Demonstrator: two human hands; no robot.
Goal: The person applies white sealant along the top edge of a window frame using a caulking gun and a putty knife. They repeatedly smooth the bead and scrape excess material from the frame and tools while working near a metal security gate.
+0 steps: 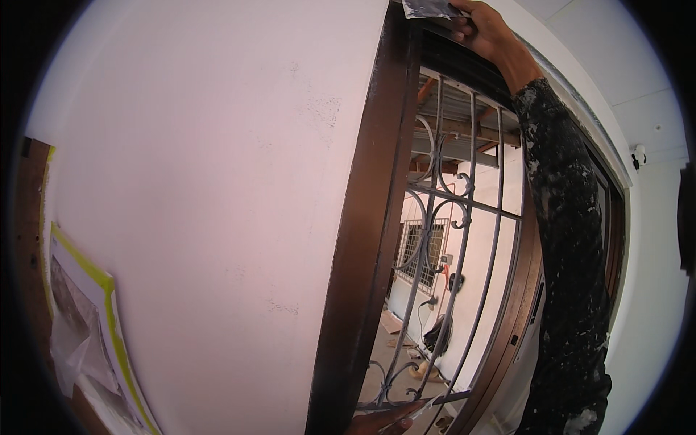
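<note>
My right hand (484, 29) is raised to the top corner of a brown window frame (362, 217). Its fingers are closed on a flat grey scraper (429, 9) with pale smears, partly cut off by the upper edge of the picture. The scraper lies near the join of frame and wall. A paint-spattered black sleeve covers that arm. Low down, in front of the window grille, only part of my left hand (388, 422) shows at the lower edge; its fingers are mostly hidden, and what it may hold is unclear.
A pale pink wall (203, 181) with faint dark scuffs fills the left. Yellow tape and plastic sheeting (83, 341) cover something at the lower left. Curled metal bars (435, 188) stand in the opening, with a yard beyond. A white wall (649, 290) rises at right.
</note>
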